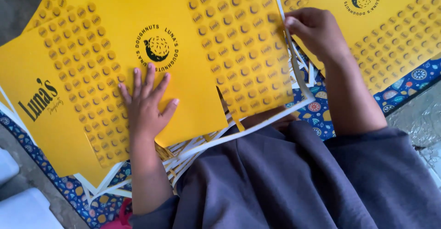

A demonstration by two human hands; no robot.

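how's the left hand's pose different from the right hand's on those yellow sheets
The left hand lies flat, palm down, fingers spread on the face of the top yellow sheet. The right hand is curled, fingers pinching that sheet's right edge. The left sits mid-sheet; the right sits at the border. Both are bare and touch yellow printed card.

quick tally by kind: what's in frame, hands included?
Yellow printed box sheets, clearly separate on top: 2, one under the hands, one at upper right; the stack below cannot be counted.
Patterned blue cloth: 1
Hands: 2, left hand flat on the sheet, right hand at its edge.
Total: 5
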